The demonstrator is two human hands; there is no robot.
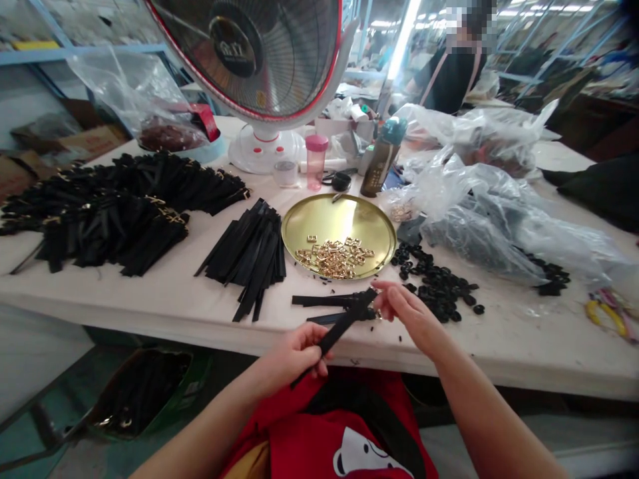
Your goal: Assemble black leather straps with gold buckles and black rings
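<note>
A flat black strap point(344, 324) slants upward between my hands, just above the table's front edge. My left hand point(304, 349) grips its lower part between thumb and fingers. At the strap's upper end, the curled fingers of my right hand point(397, 309) pinch the tip; any small part there is hidden. Under and behind the held strap lie a few black straps with metal buckles point(319, 301). A round gold tray point(299, 216) beyond them bears a heap of small gold buckles point(339, 258). Left of the tray is a fanned bundle of black straps point(249, 249).
Small black rings point(439, 286) lie scattered right of the tray, near plastic bags point(479, 206) and yellow-handled pliers point(606, 316). Buckled straps point(114, 219) pile up at left. Behind stand a fan point(264, 150), a pink-lidded jar point(315, 166) and a bottle point(382, 163).
</note>
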